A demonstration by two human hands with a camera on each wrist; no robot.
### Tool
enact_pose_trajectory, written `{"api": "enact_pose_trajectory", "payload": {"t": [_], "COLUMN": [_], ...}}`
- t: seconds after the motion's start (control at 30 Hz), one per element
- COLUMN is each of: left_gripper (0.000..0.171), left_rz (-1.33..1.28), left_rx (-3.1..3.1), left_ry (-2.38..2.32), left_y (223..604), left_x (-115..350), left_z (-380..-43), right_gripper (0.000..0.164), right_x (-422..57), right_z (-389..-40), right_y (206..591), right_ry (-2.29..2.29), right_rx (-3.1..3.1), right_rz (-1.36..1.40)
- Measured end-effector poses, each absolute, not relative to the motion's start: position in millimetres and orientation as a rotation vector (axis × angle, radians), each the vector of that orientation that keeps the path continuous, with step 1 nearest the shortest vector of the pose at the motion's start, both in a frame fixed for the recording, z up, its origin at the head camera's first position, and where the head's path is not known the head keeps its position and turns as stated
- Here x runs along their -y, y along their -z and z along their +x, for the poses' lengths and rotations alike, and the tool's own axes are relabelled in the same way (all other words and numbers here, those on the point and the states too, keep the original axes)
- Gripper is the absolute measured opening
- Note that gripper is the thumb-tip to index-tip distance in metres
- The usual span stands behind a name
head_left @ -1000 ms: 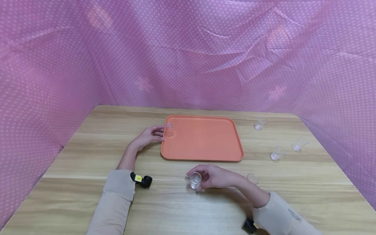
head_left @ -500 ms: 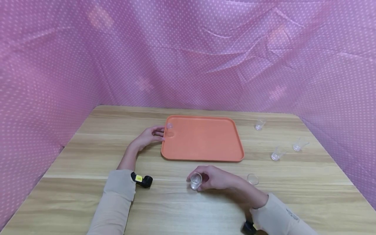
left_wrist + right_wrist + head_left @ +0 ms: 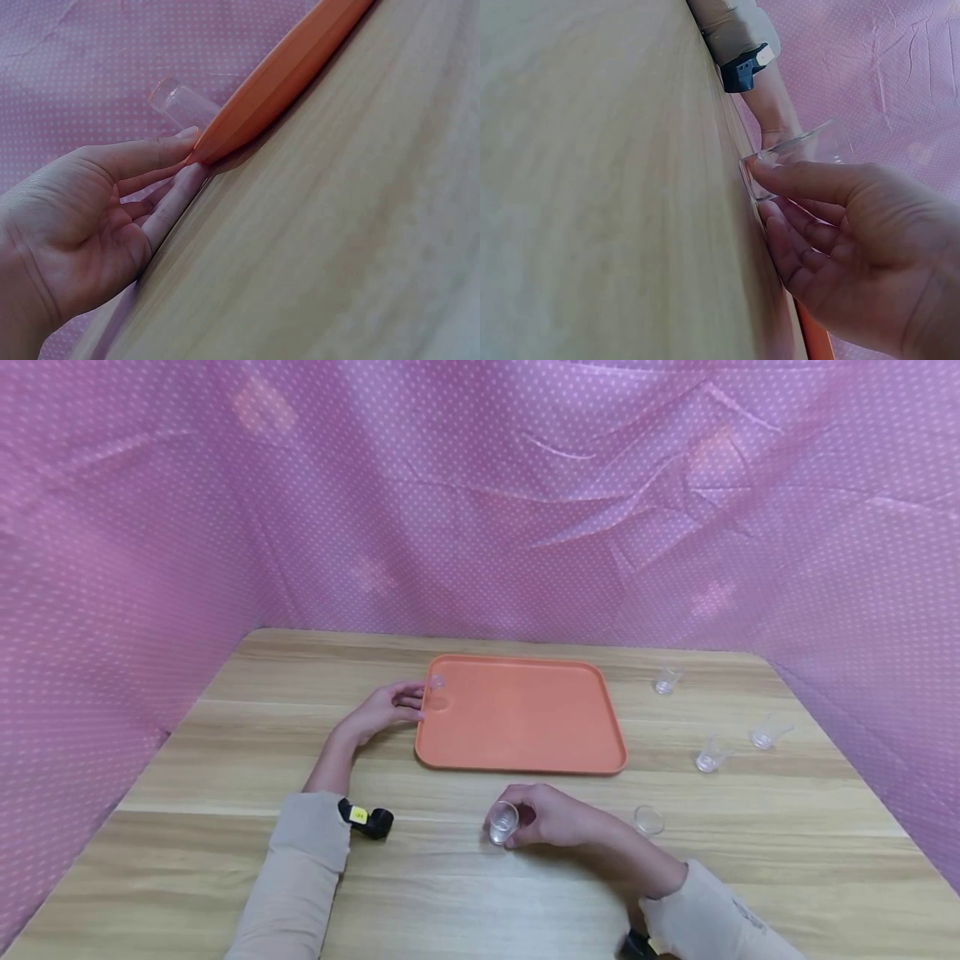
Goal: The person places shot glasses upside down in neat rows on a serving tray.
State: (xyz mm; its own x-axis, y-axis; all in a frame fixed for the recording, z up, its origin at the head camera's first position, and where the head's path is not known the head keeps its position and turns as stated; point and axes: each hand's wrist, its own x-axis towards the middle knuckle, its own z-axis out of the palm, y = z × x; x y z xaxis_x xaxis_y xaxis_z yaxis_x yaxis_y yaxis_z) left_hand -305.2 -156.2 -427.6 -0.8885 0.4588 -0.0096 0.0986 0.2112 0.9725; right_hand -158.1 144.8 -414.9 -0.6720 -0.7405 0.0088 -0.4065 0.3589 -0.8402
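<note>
Because the clear cup (image 3: pixel 503 828) in the right hand (image 3: pixel 553 816) looks smooth, it could slip and tip if the grip goes loose. That hand pinches it with thumb and fingers, low over the surface (image 3: pixel 420 885); I cannot tell if its bottom touches. The left hand (image 3: pixel 375 712) has its thumb and fingertips clamped on the left edge of the orange tray (image 3: pixel 525 718). A hard tug there might knock over the tray cup (image 3: pixel 184 105), which stands close to that edge. The near cup (image 3: pixel 649 818) sits right beside the right arm (image 3: pixel 637 856), so a quick swing could bump it.

I count six cups: one held, one on the tray, and four on the right, which are the near cup, the middle cup (image 3: pixel 708 762), the end cup (image 3: pixel 764 737) and the far cup (image 3: pixel 666 682). I count one tray and two hands.
</note>
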Motion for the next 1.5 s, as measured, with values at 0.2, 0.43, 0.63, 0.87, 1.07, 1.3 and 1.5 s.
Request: {"api": "enact_pose_trajectory", "payload": {"t": [0.2, 0.43, 0.63, 0.87, 1.07, 1.3, 1.5], "left_gripper": [0.058, 0.059, 0.059, 0.060, 0.060, 0.059, 0.060], "left_rz": [0.519, 0.506, 0.525, 0.533, 0.543, 0.545, 0.556], "left_rx": [-2.197, -2.197, -2.192, -2.200, -2.198, -2.193, -2.200], "left_ry": [-1.727, -1.734, -1.721, -1.711, -1.707, -1.718, -1.719], "left_y": [427.2, 427.0, 428.4, 427.5, 428.4, 428.1, 428.0], "left_x": [155.9, 157.0, 156.2, 155.5, 155.6, 154.9, 156.1], "left_z": [-304.3, -303.1, -304.2, -303.9, -305.7, -306.9, -307.1], "right_gripper": [0.032, 0.030, 0.030, 0.028, 0.026, 0.024, 0.020], "right_x": [-142.9, -137.6, -136.3, -131.6, -126.0, -117.1, -109.4], "right_z": [-156.1, -156.3, -161.8, -170.9, -182.0, -199.1, -213.3], "right_y": [409.8, 386.4, 373.6, 360.0, 349.7, 338.7, 337.2], "right_ry": [1.255, 1.300, 1.365, 1.382, 1.436, 1.484, 1.535], "right_rx": [-2.230, -2.338, -2.393, -2.434, -2.451, -2.535, -2.566], "right_rz": [-0.971, -1.018, -0.980, -0.961, -0.836, -0.749, -0.727]}}
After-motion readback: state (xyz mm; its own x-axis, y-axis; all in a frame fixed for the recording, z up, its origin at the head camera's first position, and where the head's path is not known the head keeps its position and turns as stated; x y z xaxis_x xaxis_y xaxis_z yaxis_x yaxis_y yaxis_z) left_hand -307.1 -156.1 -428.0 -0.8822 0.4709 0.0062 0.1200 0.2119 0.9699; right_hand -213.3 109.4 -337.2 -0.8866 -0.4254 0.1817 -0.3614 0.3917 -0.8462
